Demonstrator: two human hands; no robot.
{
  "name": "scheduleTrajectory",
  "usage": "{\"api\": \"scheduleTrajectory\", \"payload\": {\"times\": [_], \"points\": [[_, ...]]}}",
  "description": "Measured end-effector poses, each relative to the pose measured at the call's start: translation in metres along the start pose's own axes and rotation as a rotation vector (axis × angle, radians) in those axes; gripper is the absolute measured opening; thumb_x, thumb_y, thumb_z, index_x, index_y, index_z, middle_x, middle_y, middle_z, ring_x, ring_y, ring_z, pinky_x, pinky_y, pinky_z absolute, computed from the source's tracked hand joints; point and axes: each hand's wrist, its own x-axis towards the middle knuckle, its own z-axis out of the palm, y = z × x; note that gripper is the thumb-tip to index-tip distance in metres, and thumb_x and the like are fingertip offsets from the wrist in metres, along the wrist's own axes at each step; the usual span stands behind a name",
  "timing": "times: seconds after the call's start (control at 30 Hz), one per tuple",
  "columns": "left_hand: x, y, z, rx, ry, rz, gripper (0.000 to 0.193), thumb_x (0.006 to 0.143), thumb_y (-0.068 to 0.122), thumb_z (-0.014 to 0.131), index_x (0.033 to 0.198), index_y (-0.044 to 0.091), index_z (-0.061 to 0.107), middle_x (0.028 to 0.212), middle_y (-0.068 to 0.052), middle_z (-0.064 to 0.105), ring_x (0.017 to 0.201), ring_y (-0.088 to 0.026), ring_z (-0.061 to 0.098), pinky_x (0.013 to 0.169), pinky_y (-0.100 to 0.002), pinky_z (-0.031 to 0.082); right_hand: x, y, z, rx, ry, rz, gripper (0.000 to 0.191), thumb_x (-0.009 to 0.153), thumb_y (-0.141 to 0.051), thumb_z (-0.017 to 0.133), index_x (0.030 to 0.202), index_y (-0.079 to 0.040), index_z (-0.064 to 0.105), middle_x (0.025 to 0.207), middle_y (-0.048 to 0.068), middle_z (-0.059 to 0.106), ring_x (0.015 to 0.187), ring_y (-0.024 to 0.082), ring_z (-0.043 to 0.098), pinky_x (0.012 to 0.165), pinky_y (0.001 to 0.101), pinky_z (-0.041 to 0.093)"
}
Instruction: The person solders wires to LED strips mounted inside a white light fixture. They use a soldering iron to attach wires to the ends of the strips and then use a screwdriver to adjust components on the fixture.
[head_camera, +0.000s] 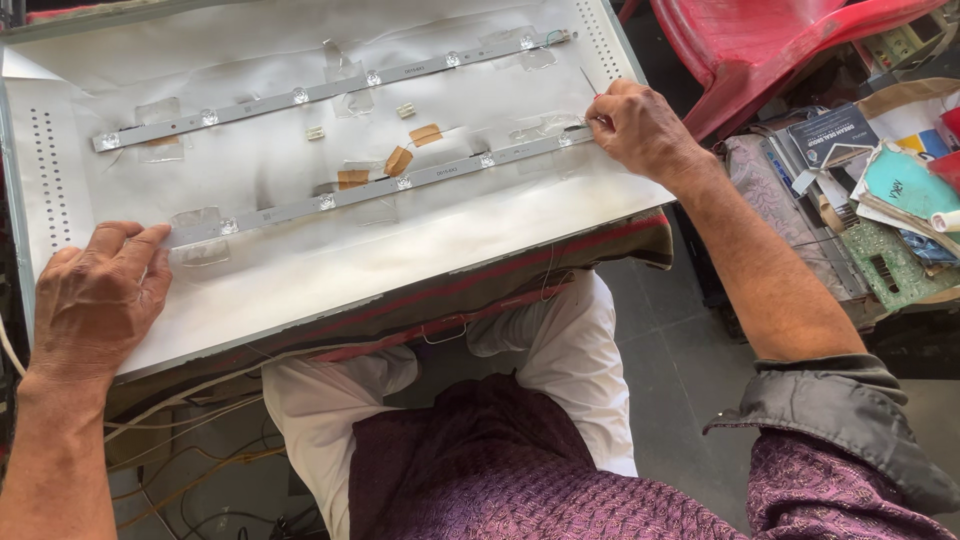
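Your left hand lies flat, fingers together, on the near LED strip's left end; your right hand pinches a thin wire at its right end. A dark rectangular label card lies well to the strip's right.

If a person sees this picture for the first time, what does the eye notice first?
A big white panel fills the upper left, with two grey LED strips across it, the upper strip and the lower strip. The left hand presses the lower strip's left end, the right hand its right end.
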Motion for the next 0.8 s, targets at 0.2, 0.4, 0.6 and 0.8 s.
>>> {"api": "scheduleTrajectory", "payload": {"times": [0.2,0.4,0.6,0.8], "points": [[0.003,0.000,0.003,0.014,-0.006,0.010,0.021,0.114,0.028,0.064,0.125,0.013,0.076,0.115,0.002,0.074,0.084,-0.009,0.070,0.083,-0.026,0.057,-0.001,0.006,0.000,-0.105,-0.022,-0.018,0.010,0.097,-0.011,0.072,0.101,-0.004,0.078,0.102,0.013,0.070,0.103,0.029,0.067,0.094,0.0418,0.055],[0.005,0.001,0.003,0.048,-0.024,0.025,0.019,0.112,0.029,0.069,0.123,0.016,0.077,0.111,0.003,0.075,0.084,-0.009,0.071,0.081,-0.027,0.057,0.001,0.012,0.000,-0.150,-0.029,-0.061,0.011,0.096,-0.015,0.074,0.101,-0.008,0.080,0.104,0.009,0.072,0.110,0.026,0.065,0.097,0.0404,0.053],[0.006,0.003,0.002,0.048,-0.042,0.020,0.021,0.109,0.033,0.071,0.119,0.015,0.078,0.109,0.003,0.076,0.080,-0.009,0.070,0.081,-0.027,0.056,0.004,0.014,-0.001,-0.095,-0.072,-0.014,0.012,0.097,-0.017,0.075,0.103,-0.008,0.080,0.104,0.009,0.072,0.107,0.025,0.067,0.096,0.0394,0.055],[0.008,0.005,0.009,0.044,-0.031,0.028,0.021,0.109,0.033,0.072,0.118,0.014,0.078,0.110,0.003,0.076,0.082,-0.009,0.071,0.082,-0.026,0.056,0.005,0.015,-0.007,0.174,-0.029,-0.025,0.017,0.096,-0.014,0.075,0.111,-0.006,0.077,0.106,0.011,0.071,0.093,0.020,0.070,0.089,0.0325,0.060]]}}
